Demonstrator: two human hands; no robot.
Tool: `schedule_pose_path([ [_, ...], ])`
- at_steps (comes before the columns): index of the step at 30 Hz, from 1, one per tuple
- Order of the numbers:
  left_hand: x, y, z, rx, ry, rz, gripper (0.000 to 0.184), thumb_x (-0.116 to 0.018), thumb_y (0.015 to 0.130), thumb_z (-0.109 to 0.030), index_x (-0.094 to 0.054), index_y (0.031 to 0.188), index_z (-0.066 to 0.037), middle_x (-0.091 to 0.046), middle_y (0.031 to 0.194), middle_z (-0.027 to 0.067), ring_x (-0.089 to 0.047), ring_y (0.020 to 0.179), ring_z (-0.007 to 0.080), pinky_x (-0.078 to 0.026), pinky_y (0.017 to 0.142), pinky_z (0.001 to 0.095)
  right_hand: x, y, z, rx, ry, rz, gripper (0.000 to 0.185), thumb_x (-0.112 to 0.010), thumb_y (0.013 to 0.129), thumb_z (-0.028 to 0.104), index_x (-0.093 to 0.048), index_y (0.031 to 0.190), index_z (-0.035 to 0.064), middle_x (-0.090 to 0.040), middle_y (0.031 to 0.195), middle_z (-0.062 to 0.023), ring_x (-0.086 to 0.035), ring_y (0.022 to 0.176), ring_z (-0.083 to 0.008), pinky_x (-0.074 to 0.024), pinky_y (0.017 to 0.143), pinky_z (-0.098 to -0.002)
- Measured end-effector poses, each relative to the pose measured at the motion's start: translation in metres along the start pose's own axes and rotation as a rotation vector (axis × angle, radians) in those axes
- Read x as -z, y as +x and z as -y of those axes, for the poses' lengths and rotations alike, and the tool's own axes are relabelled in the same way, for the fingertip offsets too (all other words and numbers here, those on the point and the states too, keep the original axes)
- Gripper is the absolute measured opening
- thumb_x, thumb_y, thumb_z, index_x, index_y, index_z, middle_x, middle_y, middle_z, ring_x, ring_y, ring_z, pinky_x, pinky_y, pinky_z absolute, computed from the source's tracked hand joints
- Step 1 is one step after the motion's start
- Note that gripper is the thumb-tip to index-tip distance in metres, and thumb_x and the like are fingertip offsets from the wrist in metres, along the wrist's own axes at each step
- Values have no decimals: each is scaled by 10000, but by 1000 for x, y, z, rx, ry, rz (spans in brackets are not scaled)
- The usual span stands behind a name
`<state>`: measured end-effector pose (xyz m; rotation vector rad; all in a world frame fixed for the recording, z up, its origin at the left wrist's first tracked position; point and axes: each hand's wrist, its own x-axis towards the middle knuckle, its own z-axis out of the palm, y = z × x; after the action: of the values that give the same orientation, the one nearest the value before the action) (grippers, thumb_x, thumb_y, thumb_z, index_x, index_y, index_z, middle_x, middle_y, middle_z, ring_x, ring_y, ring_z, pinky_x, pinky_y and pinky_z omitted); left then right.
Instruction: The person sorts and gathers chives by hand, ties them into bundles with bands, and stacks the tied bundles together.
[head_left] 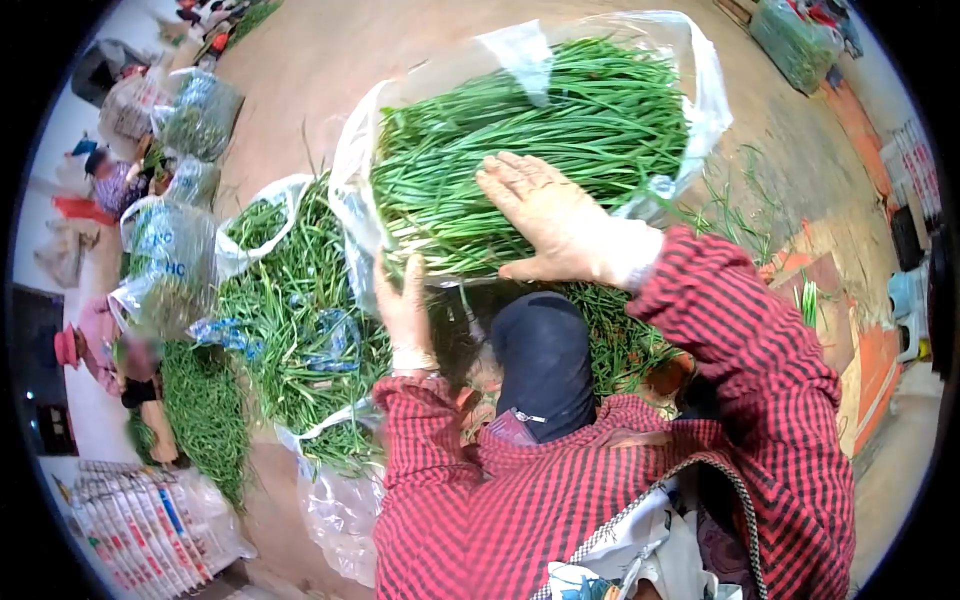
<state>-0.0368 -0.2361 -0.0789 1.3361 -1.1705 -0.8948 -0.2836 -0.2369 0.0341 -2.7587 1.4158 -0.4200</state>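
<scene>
A large clear plastic bag [708,95] stands in front of me, its mouth wide and its rim folded outward. Long garlic chives [570,110] lie side by side in it, pale ends toward the near left. My right hand [555,215], in a pale glove, rests flat on the chives near the bag's near edge, fingers spread. At the near left corner of the bag, my left hand [403,305] is upright against the plastic, also gloved, with thumb and fingers apart. The underside of the left fingers is partly hidden.
Left of me, an open bag holds loose chives [290,290], with another chive heap [205,410] beyond it. Filled bags [165,245] and co-workers [115,185] line the left side. Stacked crates [140,530] sit at lower left. A full bag [795,45] stands far right.
</scene>
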Motion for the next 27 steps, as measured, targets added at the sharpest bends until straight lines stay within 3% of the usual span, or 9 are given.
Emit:
schedule_pose_path([
  [2, -1, -4, -5, 47, -195, 14, 546, -667, 904, -277, -479, 1330, 7, -589, 1178, 52, -550, 1016, 146, -437, 879, 281, -29, 27, 8, -33, 2, 75, 1005, -736, 709, 491, -282, 1439, -31, -329, 1468, -246, -292, 1391, -376, -211, 1158, -457],
  [4, 5, 7, -27, 248, -252, 53, 544, -654, 912, -247, -463, 1341, 27, -569, 1230, 87, -557, 1040, 144, -457, 843, 273, -46, 41, 17, -149, -12, 174, 989, -743, 691, 477, -303, 1432, -9, -360, 1455, -213, -315, 1381, -361, -215, 1150, -484],
  [6, 2, 27, -32, 159, -145, 30, 365, -655, 902, -183, -571, 1196, 17, -623, 1062, 55, -562, 912, 82, -454, 690, 229, -53, 42, 21, -154, -58, 148, 954, -745, 678, 456, -335, 1411, 4, -395, 1429, -184, -339, 1367, -347, -225, 1143, -495],
  [9, 9, 56, 2, 112, -306, 37, 145, -660, 871, -73, -593, 971, 8, -625, 909, 40, -561, 785, 104, -452, 721, 238, -55, 38, 32, -116, -124, 101, 887, -748, 677, 368, -359, 1386, 5, -427, 1389, -177, -358, 1353, -337, -235, 1140, -490],
  [14, 43, 22, 29, 82, -17, -283, 128, -649, 873, -71, -585, 952, 8, -610, 870, 42, -548, 771, 122, -463, 711, 270, -39, 51, 22, -125, 43, 164, 773, -713, 667, 226, -422, 1351, 12, -477, 1339, -190, -461, 1259, -331, -355, 1084, -396],
  [18, 52, 8, 92, 69, 67, -225, 151, -656, 873, -90, -593, 973, 5, -590, 869, 26, -518, 736, 119, -453, 705, 256, -43, 55, -3, -189, 283, 187, 780, -734, 660, 246, -452, 1355, 34, -480, 1340, -205, -477, 1229, -346, -392, 1049, -378],
  [20, 49, 16, 72, 73, 21, -232, 168, -662, 878, -77, -594, 1006, 10, -609, 904, 33, -548, 785, 116, -459, 752, 253, -49, 54, 25, -211, -74, 149, 907, -747, 664, 273, -329, 1441, 63, -386, 1437, -180, -353, 1345, -349, -256, 1133, -481],
  [23, 40, 18, 53, 58, -82, -222, 148, -644, 887, -62, -597, 1011, 5, -609, 913, 27, -539, 795, 101, -451, 758, 240, -65, 49, 52, -64, -293, 79, 967, -760, 635, 268, -287, 1456, 76, -357, 1458, -143, -292, 1391, -311, -190, 1150, -525],
  [27, 45, 14, 53, 59, -65, -215, 173, -637, 884, -47, -593, 1043, 1, -603, 933, 22, -526, 804, 88, -447, 758, 229, -63, 62, 37, -224, -50, 136, 743, -717, 626, 153, -459, 1318, 80, -546, 1137, -128, -501, 1173, -293, -326, 1085, -417],
])
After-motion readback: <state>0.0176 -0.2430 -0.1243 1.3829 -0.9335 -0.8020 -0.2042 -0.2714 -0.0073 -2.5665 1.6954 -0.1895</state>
